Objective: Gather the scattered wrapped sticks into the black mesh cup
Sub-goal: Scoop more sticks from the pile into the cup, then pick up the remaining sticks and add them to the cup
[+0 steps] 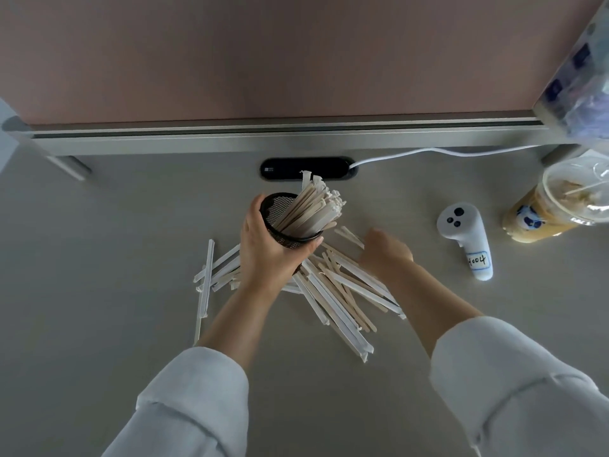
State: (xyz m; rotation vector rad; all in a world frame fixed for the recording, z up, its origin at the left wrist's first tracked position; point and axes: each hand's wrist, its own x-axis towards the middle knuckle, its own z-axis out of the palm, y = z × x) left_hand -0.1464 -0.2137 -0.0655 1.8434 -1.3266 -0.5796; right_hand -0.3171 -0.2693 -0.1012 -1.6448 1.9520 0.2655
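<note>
left hand [263, 249] grips tilted mesh cup [283, 222] | right hand [385, 252] on sticks [339, 291]

Grey matte desk surface [99, 242]. Dull pink partition panel [263, 54] at the far edge, on a silver metal rail [230, 140]. Black oval cable port [308, 168] set in the desk; white cable [412, 153] runs right from it. White handheld controller [466, 235] lying flat, handwritten label on its handle. Clear plastic cup of tan drink [553, 206] at far right.
</note>
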